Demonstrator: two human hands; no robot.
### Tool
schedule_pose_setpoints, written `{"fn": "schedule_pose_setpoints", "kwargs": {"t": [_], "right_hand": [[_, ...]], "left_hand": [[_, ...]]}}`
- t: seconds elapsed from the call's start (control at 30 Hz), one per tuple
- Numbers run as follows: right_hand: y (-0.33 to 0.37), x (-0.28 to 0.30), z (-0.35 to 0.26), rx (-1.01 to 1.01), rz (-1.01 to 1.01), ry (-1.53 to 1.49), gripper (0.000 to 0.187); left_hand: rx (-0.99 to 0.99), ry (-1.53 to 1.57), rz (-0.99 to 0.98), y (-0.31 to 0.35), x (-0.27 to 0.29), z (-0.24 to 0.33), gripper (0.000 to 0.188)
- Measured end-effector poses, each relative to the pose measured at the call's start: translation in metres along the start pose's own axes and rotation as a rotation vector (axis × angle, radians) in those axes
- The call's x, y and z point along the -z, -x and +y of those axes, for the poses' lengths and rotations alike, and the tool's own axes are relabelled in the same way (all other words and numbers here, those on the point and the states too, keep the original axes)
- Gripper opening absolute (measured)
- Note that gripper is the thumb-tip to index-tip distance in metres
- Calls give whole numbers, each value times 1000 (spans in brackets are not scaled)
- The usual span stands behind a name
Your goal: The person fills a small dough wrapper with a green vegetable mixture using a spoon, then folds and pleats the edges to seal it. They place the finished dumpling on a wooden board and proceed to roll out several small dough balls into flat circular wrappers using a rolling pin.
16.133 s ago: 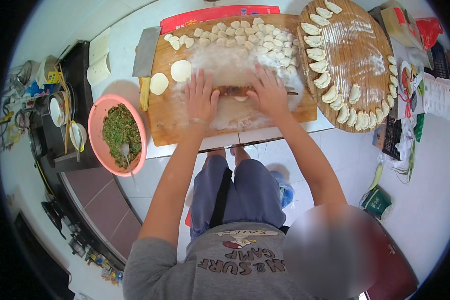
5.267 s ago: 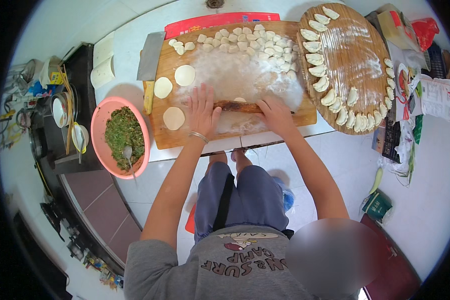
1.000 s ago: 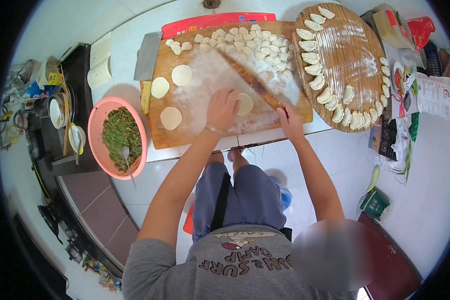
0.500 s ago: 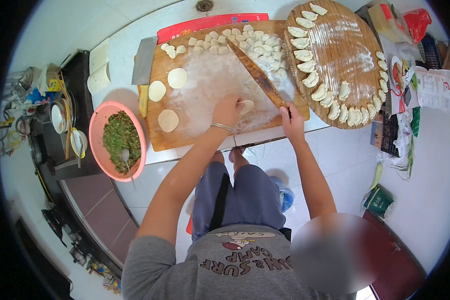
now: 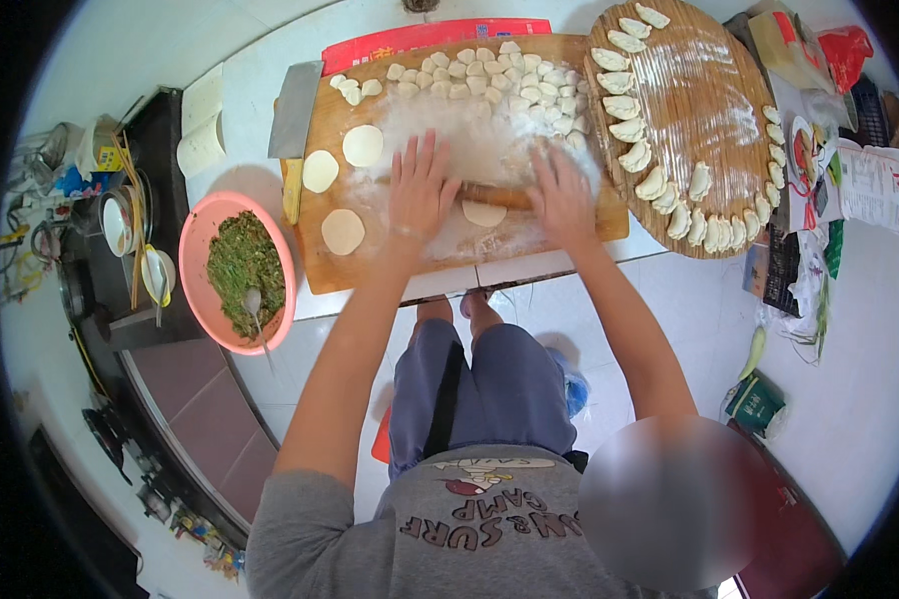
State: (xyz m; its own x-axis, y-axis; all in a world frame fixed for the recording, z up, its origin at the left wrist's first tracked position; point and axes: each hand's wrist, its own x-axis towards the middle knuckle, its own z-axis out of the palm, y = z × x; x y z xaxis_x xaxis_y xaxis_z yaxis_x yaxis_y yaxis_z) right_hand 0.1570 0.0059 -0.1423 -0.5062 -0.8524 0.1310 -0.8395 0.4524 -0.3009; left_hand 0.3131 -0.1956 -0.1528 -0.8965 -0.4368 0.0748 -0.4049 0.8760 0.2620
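Note:
A wooden rolling pin (image 5: 496,195) lies crosswise on the floured cutting board (image 5: 390,270), over a round dough wrapper (image 5: 484,215). My left hand (image 5: 420,192) rests flat on the pin's left part with its fingers stretched out. On the right part lies my right hand (image 5: 563,197), its fingers also extended. Both palms hide the pin's ends in part. Three rolled wrappers (image 5: 344,232) sit on the board's left side. Several small dough pieces (image 5: 474,70) are spread along the far side and far right corner.
A cleaver (image 5: 296,115) lies at the board's left edge, beside a pink bowl (image 5: 290,299) of green filling with a spoon in it. At right, a round wooden board (image 5: 689,95) carries several folded dumplings. Bags and packages crowd the far right.
The rolling pin has gone from slanted in my right hand to lying crosswise over the wrapper. My left hand has let go of the wrapper; both hands now lie flat on the pin.

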Motion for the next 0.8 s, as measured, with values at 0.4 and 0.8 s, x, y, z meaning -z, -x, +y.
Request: {"fn": "schedule_pose_setpoints", "kwargs": {"t": [0.4, 0.8], "right_hand": [[4, 7, -9, 35, -63, 84, 79], [13, 6, 2, 89, -67, -192, 37]], "left_hand": [[-40, 134, 2, 18, -1, -11, 59], [-263, 351, 60, -11, 4, 22, 38]]}}
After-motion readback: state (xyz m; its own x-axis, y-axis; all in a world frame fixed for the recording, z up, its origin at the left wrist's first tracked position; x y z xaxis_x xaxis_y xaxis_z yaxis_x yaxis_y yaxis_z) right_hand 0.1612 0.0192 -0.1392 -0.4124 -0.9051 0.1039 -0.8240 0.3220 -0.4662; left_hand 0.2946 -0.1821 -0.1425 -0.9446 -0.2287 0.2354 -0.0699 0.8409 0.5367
